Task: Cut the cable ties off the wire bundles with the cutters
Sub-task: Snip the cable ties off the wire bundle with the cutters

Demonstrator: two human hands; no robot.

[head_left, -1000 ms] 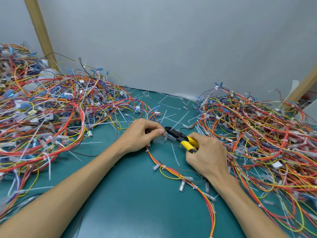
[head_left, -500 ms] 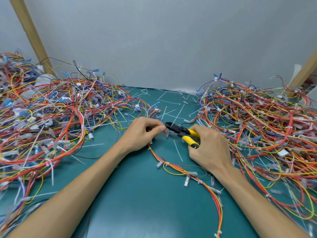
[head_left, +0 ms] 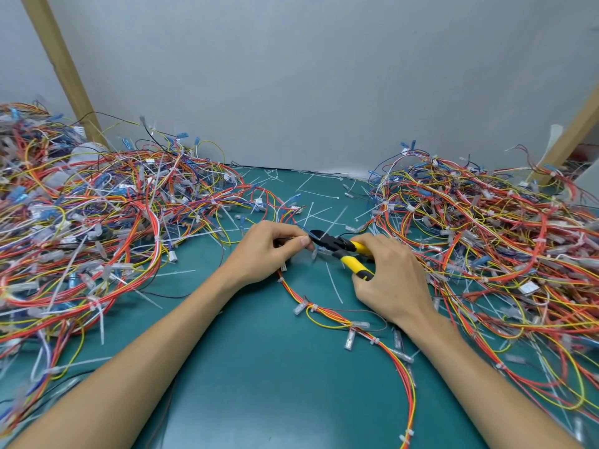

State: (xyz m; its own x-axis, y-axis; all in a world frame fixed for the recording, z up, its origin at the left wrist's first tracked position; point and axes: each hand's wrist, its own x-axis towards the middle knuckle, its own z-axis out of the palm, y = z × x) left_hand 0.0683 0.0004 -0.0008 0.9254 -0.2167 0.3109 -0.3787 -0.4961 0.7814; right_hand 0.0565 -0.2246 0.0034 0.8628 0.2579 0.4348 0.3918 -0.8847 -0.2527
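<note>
hardly anything's shifted vs half a sec ago: both hands sit on the same spot mid-table and the cutters (head_left: 340,247) keep the same slant; only my view has tipped a touch.

left hand (head_left: 265,254) is curled, thumb + forefinger pinching the top end of a wire bundle (head_left: 327,315). right hand (head_left: 392,280) is wrapped round the yellow handles, which stand a bit apart. the cutters' long axis runs from lower right (handles) to upper left, black nose pointing left at the left thumb tip, right up against it. can't tell if the blades are on a tie, too small.

the bundle (red, orange, yellow) leaves the left hand, curves down + to the right across the green table (head_left: 259,367) and exits at the bottom edge, w/ white ties (head_left: 312,307) on it along the way.

loose cut ties (head_left: 319,192) are scattered on the table behind the hands. big heap of wires on the left (head_left: 97,222), another heap on the right (head_left: 486,238), hands btwn them.
</note>
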